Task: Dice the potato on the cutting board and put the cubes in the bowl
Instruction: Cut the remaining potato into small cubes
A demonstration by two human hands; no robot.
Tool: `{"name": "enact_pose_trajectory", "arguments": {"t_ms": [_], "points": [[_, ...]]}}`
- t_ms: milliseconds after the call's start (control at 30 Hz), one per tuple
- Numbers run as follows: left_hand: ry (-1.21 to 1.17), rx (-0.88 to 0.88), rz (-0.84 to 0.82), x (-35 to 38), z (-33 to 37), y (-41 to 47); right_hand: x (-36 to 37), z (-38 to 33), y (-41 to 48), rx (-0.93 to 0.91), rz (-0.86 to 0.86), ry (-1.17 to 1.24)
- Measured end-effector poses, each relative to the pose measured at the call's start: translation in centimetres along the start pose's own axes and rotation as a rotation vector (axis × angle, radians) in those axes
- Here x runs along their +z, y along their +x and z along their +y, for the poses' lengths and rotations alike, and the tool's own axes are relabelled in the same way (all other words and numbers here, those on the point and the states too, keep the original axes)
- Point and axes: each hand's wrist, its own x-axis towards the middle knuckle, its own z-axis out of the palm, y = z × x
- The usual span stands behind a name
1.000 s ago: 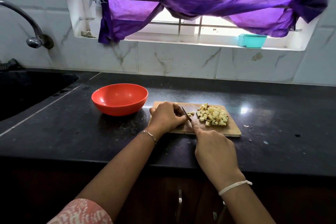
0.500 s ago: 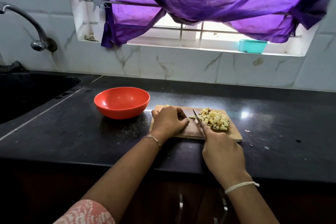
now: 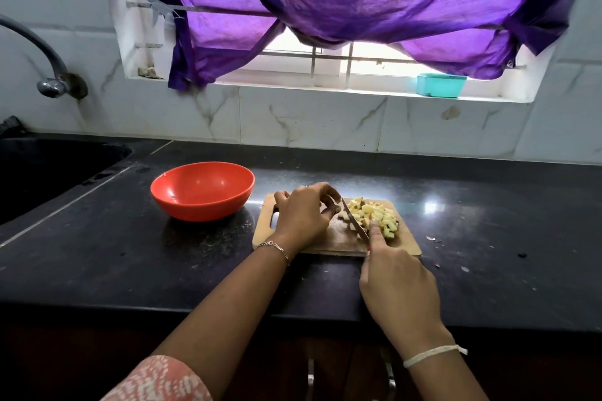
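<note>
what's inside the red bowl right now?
The red bowl looks empty: bare inner wall and floor. Its near rim hides a strip of the inside. The potato cubes sit on the cutting board.

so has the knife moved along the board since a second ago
Yes. The knife has shifted right along the cutting board, from beside the left hand to against the potato cubes.

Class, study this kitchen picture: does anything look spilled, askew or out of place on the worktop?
Yes, slightly. A few small pale scraps lie scattered on the black stone worktop, right of the wooden cutting board, off the board. The pile of yellow potato cubes stays on the board; the red plastic bowl sits upright and empty.
</note>
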Motion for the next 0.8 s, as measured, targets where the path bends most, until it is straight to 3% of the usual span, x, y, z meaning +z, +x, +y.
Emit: {"name": "enact_pose_trajectory", "arguments": {"t_ms": [200, 467, 800], "points": [[0.205, 0.275, -0.083, -0.2, 0.3, -0.2, -0.7, 0.3, 0.0, -0.039, 0.036, -0.045], [0.332, 0.334, -0.098, 0.7, 0.4, 0.2, -2.0, 1.4, 0.6, -0.052, 0.054, -0.075], [0.248, 0.289, -0.027, 0.8, -0.1, 0.4, -3.7, 1.7, 0.6, -0.088, 0.057, -0.057]]}}
